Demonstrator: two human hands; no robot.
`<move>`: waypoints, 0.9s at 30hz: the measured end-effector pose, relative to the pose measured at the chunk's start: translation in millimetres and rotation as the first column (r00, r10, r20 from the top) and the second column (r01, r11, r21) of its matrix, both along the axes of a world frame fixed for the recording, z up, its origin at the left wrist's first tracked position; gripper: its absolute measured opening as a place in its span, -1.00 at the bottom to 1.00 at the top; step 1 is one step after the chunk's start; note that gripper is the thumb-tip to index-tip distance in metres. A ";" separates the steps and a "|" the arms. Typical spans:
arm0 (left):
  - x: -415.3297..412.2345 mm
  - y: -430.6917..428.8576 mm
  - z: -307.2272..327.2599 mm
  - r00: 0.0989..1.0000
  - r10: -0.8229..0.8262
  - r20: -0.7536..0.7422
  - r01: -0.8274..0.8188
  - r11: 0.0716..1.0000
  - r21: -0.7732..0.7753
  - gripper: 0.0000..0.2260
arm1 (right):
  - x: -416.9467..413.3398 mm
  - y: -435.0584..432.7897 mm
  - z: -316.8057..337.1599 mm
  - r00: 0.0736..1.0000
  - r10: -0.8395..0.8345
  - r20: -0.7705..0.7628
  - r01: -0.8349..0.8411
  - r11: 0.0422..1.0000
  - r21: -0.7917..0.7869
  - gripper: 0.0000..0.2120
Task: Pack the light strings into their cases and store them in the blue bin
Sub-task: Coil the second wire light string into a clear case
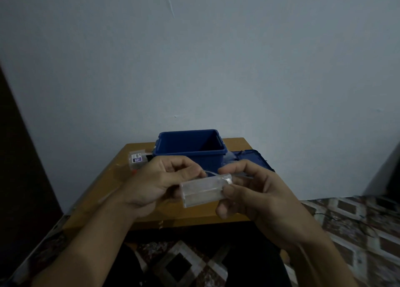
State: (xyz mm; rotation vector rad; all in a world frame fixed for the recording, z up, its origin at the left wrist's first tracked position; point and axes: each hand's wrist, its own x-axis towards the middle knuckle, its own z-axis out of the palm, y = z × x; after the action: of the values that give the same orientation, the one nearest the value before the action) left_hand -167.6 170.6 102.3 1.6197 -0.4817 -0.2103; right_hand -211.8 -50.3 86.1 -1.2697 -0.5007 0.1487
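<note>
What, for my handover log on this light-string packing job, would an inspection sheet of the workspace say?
Surface: small wooden table against the wall.
Job's things: blue bin open, at the table's far side; clear case held above the table; labelled case lying left of the bin.
Clutter: blue lid flat, right of the bin.
Grippers: left hand and right hand grip the clear case at opposite ends.
Cables: thin clear wire arching from the case top; what looks like a dark wire on the floor, right.
Surroundings: blue-grey wall; patterned floor.
</note>
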 end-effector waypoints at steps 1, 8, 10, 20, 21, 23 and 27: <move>0.0 -2.2 -2.6 0.999 -0.008 -0.038 0.007 1.000 -0.024 -0.87 | -0.2 -0.8 -0.1 1.000 0.002 0.010 -0.003 1.000 0.013 -0.83; -4.6 -21.0 -28.5 0.993 -0.055 -0.106 0.013 0.932 -0.362 -0.81 | 7.6 1.2 -6.8 0.990 -0.142 0.010 0.138 0.978 0.157 -0.77; -6.3 -26.7 -37.0 0.995 -0.063 -0.076 0.028 0.918 -0.396 -0.78 | 8.9 0.9 -8.4 0.986 -0.164 -0.016 0.164 0.971 0.173 -0.75; -27.4 -58.7 -49.6 0.965 0.263 0.012 -0.250 0.927 -0.280 -0.74 | 9.6 -3.3 -22.1 0.930 -0.368 -0.012 0.368 0.926 0.086 -0.72; -28.6 -61.9 -48.1 0.954 0.298 0.020 -0.284 0.926 -0.249 -0.71 | 9.8 -3.6 -23.5 0.917 -0.399 0.010 0.397 0.915 0.064 -0.72; -30.6 -66.3 -45.1 0.939 0.338 0.061 -0.322 0.929 -0.185 -0.66 | 9.6 -5.3 -25.9 0.901 -0.431 0.053 0.430 0.902 0.027 -0.75; -34.6 -70.4 -40.9 0.902 0.386 0.192 -0.380 0.922 -0.071 -0.63 | 8.7 -10.7 -26.2 0.895 -0.430 0.121 0.437 0.899 -0.039 -0.74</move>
State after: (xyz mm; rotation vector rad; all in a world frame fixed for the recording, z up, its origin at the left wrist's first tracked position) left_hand -202.2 100.3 61.4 1.6770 -0.3075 0.2605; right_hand -203.1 -61.1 59.8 -1.4297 -0.2956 -0.2859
